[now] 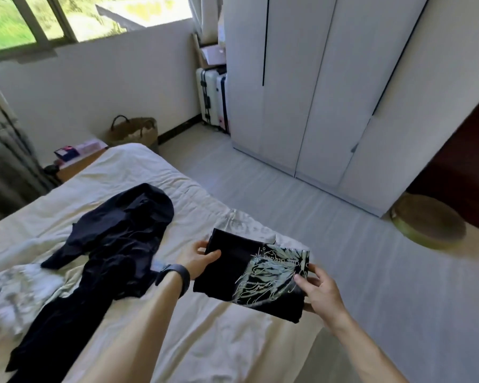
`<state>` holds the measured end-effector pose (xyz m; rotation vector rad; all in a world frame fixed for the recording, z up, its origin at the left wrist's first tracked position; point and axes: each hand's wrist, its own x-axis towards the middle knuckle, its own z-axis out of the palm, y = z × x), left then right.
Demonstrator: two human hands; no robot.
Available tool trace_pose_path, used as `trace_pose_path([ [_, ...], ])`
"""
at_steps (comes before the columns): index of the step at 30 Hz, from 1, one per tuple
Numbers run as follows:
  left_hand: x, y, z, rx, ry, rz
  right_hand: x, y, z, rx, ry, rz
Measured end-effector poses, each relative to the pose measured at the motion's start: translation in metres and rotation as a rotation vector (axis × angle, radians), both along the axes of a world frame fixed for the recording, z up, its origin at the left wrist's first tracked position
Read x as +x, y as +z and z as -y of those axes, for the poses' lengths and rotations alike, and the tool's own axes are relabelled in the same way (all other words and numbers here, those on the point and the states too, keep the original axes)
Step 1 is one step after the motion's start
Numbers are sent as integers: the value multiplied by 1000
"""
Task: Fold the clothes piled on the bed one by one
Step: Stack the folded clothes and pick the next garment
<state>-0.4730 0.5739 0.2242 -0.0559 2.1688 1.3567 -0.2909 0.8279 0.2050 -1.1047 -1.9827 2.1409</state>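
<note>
Right hand point(320, 293) and left hand point(198, 258) pinch opposite ends of the folded black T-shirt point(233, 272), held over the bed point(219, 355) edge, long axis running hand to hand, print rightward. Beyond, a dark hooded garment point(138, 217) sprawls unfolded.

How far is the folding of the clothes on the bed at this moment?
Done: the black printed shirt looks folded into a rectangle. In hand: the left grip and right grip hold it by opposite edges above the bed, not yet set down. Left: the dark garment lies spread and unfolded, and a crumpled white cloth beside it may also need folding.
</note>
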Motion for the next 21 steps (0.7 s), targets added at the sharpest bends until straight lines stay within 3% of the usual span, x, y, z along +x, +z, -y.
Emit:
trace_pose_path([
  [9, -103, -107, -46, -234, -18, 139, -92, -130, -21, -104, -21, 262],
  [16, -251, -174, -120, -293, -21, 39, -230, -193, -49, -77, -143, 250],
  [21, -301, -233, -135, -350, -56, 1, -276, -241, -54, -50, -156, 342],
])
